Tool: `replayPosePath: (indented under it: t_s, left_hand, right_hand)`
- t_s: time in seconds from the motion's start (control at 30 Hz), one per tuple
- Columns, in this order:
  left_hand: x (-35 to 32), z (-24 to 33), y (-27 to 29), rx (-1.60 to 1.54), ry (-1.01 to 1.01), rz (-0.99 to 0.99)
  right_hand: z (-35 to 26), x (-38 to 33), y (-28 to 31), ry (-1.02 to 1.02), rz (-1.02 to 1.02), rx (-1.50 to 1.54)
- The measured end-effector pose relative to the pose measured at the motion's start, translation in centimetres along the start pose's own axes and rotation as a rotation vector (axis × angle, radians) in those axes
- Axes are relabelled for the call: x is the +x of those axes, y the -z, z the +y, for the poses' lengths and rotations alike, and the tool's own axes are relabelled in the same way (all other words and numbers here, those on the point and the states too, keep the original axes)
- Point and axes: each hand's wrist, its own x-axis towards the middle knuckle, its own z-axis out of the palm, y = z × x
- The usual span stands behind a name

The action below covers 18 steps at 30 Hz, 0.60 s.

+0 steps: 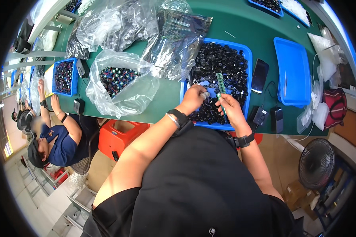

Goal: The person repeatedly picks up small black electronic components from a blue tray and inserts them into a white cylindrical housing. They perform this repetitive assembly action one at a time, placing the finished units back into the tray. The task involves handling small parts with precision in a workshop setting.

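Observation:
My left hand [194,97] hovers over a blue tray [247,51] filled with small black caps, its fingers pinched on a small pale part at about the tray's middle. My right hand [230,108] grips a long thin green rod [220,85] strung with a row of small pieces, held upright over the same tray. Both wrists wear black bands. The two hands are close together, a few centimetres apart.
An open clear bag of small dark and green parts [118,81] lies left of the tray, with more plastic bags [174,39] behind. An upturned blue tray [292,71], a phone [260,75] and chargers sit right. Another person [55,138] works at the left. A fan [316,164] stands below right.

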Motion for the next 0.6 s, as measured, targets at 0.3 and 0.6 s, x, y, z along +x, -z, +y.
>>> replayPosePath:
  t_s: [0.3, 0.6]
  left_hand:
    - [-2.0, 4.4, 4.2, -0.369, 0.167, -0.121]
    - [-3.2, 6.3, 6.2, -0.469, 0.151, -0.153]
  right_hand:
    - [-3.7, -0.2, -2.1, 0.124, -0.143, -0.005]
    - [-5.6, -0.1, -3.3, 0.225, -0.243, -0.064]
